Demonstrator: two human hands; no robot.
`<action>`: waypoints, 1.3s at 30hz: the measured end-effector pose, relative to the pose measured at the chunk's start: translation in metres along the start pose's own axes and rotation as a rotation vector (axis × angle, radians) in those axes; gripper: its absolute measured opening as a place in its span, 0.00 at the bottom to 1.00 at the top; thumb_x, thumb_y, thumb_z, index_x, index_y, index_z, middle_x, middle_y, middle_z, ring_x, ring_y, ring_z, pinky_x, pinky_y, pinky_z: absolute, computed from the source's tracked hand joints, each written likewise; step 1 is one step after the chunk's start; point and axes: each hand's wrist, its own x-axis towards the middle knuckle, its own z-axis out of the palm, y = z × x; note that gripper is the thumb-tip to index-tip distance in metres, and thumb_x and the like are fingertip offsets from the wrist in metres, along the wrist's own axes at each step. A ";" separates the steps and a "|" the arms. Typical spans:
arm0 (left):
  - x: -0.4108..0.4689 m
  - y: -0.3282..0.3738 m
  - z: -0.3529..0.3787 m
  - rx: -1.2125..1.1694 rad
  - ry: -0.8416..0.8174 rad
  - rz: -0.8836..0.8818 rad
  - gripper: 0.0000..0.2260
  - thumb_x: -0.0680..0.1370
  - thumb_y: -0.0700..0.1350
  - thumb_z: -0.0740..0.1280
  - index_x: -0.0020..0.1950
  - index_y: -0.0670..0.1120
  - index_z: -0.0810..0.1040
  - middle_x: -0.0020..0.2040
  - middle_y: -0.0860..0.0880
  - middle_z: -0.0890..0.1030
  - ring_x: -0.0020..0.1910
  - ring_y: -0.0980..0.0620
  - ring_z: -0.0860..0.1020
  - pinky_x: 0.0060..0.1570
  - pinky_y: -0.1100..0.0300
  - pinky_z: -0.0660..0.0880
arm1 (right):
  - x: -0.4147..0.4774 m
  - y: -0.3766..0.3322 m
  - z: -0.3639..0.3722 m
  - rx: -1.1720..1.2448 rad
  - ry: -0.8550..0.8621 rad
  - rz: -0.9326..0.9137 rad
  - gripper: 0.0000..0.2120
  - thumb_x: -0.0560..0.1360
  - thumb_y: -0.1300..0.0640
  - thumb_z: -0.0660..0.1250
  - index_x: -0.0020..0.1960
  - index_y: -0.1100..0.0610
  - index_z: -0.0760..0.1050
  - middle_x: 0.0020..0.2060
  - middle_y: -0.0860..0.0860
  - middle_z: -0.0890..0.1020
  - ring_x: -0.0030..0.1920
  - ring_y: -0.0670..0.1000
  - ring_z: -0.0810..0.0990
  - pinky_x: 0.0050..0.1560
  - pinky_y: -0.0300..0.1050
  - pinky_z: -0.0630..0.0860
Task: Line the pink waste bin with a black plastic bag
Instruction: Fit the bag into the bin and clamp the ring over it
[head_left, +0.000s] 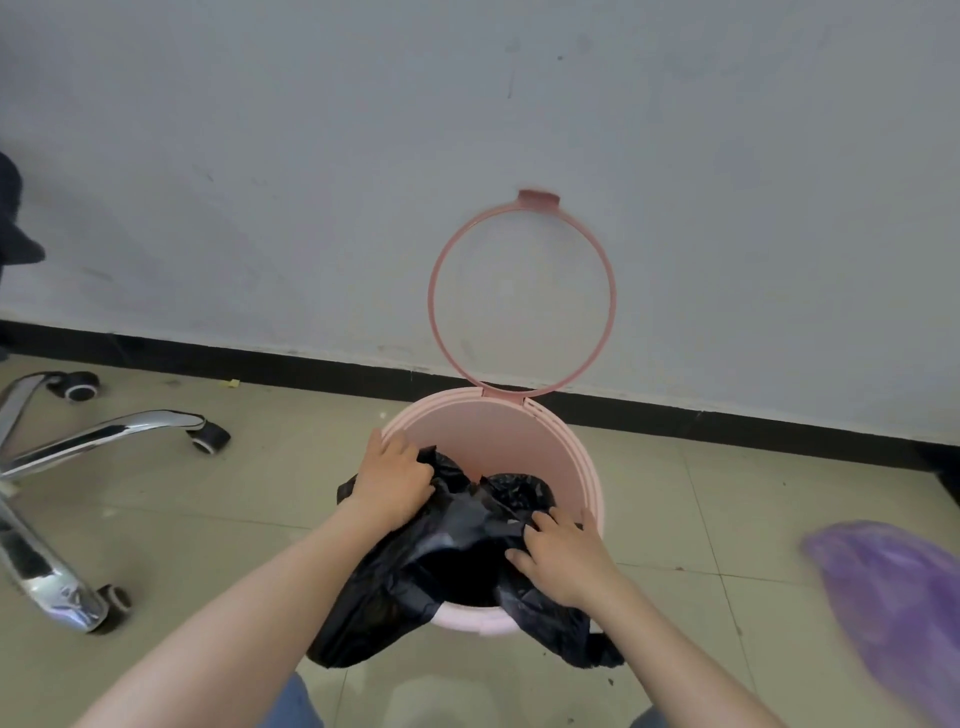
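Beige floor tiles (727, 499) run up to a black skirting strip (260, 358) and a scuffed pale wall (260, 156), and the pink waste bin (571, 457) stands close to that wall, right of centre. Its ring-shaped pink hoop (522, 296) is swung up on a hinge at the far rim and stands upright before the wall. Open floor lies to the right of the bin and between the bin and the chrome chair base (62, 452) with castors at far left; a blurred purple shape (893, 608) sits at the right edge, too smeared to identify.

Inside the bin, the black plastic bag (457, 540) is crumpled and glossy, partly pushed down into the opening and partly draped over the near rim, with two flaps hanging outside toward the viewer. The far inner wall of the bin is bare pink.

At the bin's left rim, the left hand (395, 480) pinches a fold of the bag. Toward the right rim, the right hand (563, 558) has its fingers curled on the bag's edge. Bag and forearms hide the bin's near wall.
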 end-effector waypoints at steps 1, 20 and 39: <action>-0.004 0.000 -0.005 -0.043 -0.070 -0.014 0.16 0.79 0.53 0.55 0.64 0.48 0.72 0.69 0.42 0.66 0.72 0.41 0.56 0.70 0.40 0.50 | 0.004 0.000 0.004 -0.017 0.002 0.013 0.23 0.80 0.45 0.48 0.70 0.56 0.63 0.73 0.56 0.62 0.74 0.58 0.54 0.72 0.63 0.47; -0.091 -0.001 0.005 -0.440 -0.134 -0.016 0.21 0.76 0.55 0.61 0.69 0.56 0.66 0.77 0.49 0.54 0.76 0.49 0.47 0.73 0.47 0.47 | -0.042 0.020 0.024 0.187 0.447 0.240 0.14 0.79 0.54 0.57 0.63 0.55 0.69 0.65 0.54 0.70 0.60 0.55 0.72 0.50 0.46 0.73; -0.128 0.016 0.001 -0.319 0.829 0.129 0.15 0.70 0.48 0.67 0.54 0.45 0.74 0.53 0.40 0.82 0.57 0.45 0.72 0.54 0.50 0.71 | -0.047 0.004 0.043 -0.099 0.880 -0.299 0.12 0.66 0.48 0.67 0.44 0.55 0.82 0.40 0.48 0.84 0.43 0.49 0.77 0.35 0.40 0.76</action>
